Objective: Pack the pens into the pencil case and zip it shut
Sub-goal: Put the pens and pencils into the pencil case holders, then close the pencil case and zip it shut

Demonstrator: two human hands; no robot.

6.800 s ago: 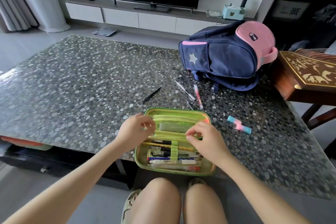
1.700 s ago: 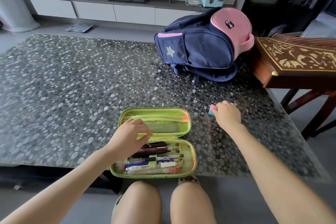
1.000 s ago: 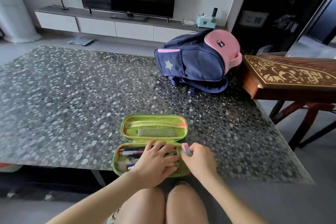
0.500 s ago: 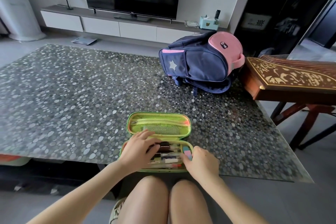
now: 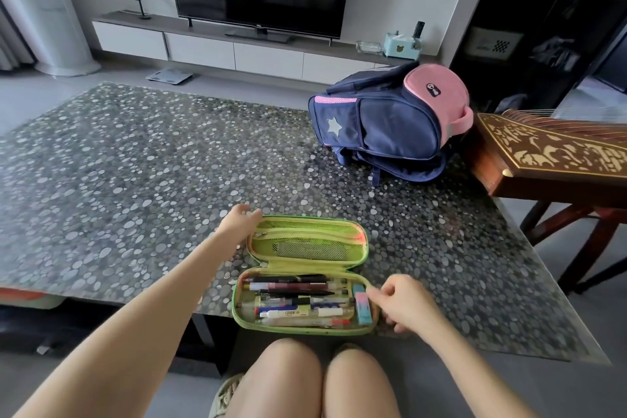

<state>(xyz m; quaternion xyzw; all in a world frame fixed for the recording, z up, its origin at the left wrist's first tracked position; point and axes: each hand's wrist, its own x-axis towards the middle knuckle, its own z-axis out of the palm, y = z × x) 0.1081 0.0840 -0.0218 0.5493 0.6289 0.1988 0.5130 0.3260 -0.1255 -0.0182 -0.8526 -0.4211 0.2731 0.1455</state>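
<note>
Green pencil case [image 5: 307, 330] sits open at the tabletop's [image 5: 135, 197] near edge, pens [image 5: 288, 288] inside. Left hand [image 5: 239, 222] is on the lid [image 5: 305, 241] corner, can't tell if it's gripping; right hand [image 5: 405, 304] loosely curled, empty.

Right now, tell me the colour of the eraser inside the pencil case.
The eraser is pink and light blue, seen in the head view.

The left arm [image 5: 169, 299] is stretched forward and the left hand [image 5: 239, 220] is held far and to the left, fingers pointed rightward; whether anything is gripped cannot be told. The right hand [image 5: 403, 304] is held nearer, on the right, palm down, with fingers loosely curled and nothing held.
</note>
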